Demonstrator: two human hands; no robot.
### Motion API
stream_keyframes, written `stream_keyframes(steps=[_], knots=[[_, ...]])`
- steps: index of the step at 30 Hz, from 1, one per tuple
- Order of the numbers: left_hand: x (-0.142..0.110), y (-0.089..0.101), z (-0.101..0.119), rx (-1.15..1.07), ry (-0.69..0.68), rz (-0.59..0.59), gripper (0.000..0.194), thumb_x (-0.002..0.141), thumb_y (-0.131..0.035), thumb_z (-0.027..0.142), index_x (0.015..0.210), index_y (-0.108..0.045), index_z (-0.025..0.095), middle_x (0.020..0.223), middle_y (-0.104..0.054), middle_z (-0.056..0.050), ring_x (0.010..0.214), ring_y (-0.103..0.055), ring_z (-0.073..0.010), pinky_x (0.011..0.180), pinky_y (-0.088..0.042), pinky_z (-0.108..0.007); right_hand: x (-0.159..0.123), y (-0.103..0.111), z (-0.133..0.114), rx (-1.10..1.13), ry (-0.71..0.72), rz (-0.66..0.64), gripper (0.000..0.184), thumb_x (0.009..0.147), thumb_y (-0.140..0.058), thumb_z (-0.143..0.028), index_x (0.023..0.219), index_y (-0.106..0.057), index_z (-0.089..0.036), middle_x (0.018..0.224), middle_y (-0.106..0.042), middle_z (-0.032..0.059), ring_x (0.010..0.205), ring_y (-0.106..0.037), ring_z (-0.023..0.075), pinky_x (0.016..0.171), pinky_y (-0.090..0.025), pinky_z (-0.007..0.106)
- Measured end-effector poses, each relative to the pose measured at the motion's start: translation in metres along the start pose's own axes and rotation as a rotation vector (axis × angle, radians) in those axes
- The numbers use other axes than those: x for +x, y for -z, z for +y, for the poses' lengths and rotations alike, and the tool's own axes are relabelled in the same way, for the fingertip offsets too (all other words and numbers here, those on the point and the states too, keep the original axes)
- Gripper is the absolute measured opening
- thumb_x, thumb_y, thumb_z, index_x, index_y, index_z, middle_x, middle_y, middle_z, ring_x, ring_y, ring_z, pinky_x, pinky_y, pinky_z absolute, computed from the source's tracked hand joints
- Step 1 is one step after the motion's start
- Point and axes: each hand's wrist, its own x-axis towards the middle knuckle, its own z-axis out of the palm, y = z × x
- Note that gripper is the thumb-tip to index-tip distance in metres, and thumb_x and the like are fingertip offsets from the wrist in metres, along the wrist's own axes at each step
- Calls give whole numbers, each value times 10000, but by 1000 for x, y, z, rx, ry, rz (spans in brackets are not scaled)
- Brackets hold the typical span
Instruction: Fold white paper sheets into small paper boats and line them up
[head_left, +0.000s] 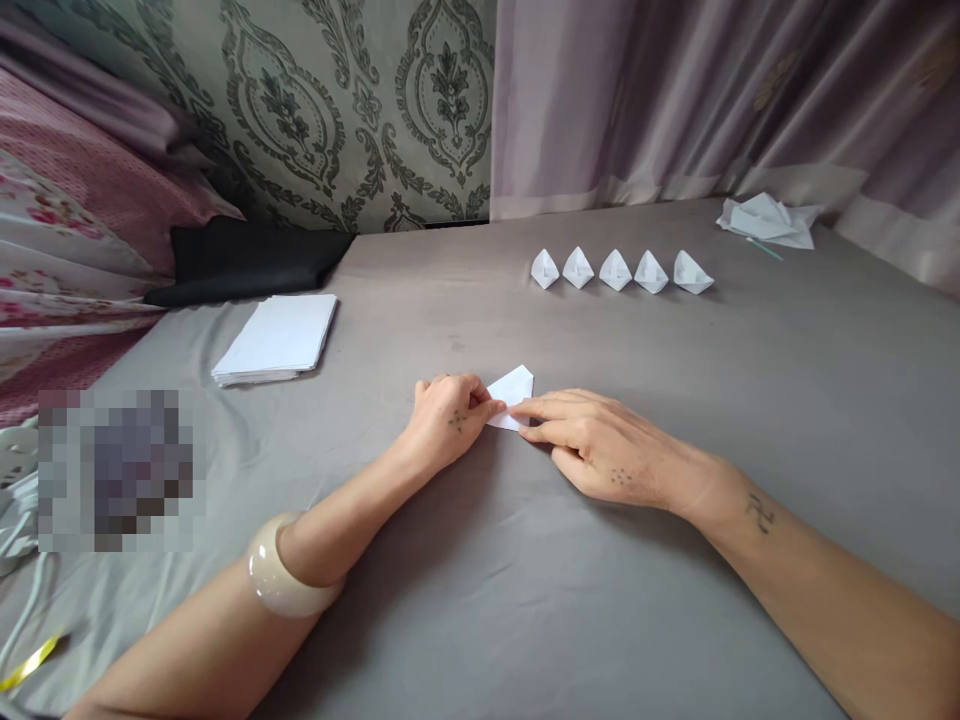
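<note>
A small folded piece of white paper (512, 389) lies on the grey sheet (525, 600) in the middle of the view. My left hand (448, 418) is curled, its fingertips pinching the paper's left edge. My right hand (596, 440) lies beside it, fingers together and pressed flat on the paper's lower right edge. The two hands nearly touch over the paper.
Several folded white paper boats (619, 270) stand in a row further back. A stack of white sheets (277, 338) lies at the left, a black cushion (240, 258) behind it. Crumpled paper (766, 220) sits at the far right by the curtain.
</note>
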Motion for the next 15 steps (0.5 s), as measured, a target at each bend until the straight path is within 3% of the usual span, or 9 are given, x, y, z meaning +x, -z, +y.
stream_keyframes(steps=[10, 12, 15], knots=[[2, 0, -3, 48, -44, 18, 272, 865, -519, 373, 718, -638, 178, 681, -645, -11, 696, -550, -175, 821, -357, -384, 2, 2, -2, 5, -58, -51, 380, 742, -426, 12, 903, -687, -212, 1216, -652, 27, 1062, -596, 222, 905, -479, 379], [1, 5, -4, 73, -86, 103, 286, 898, -475, 363, 766, -648, 178, 719, -660, -28, 709, -549, -175, 785, -371, -356, 2, 1, -2, 1, -80, -40, 376, 733, -430, 12, 916, -672, -210, 1226, -647, 30, 1071, -588, 221, 897, -476, 373], [-15, 11, -3, 218, -236, 323, 327, 961, -368, 328, 898, -655, 185, 915, -691, -79, 859, -566, -209, 805, -374, -364, 1, -1, -2, 1, -91, -22, 398, 722, -435, 17, 964, -661, -203, 1232, -643, 42, 1096, -576, 220, 899, -468, 369]])
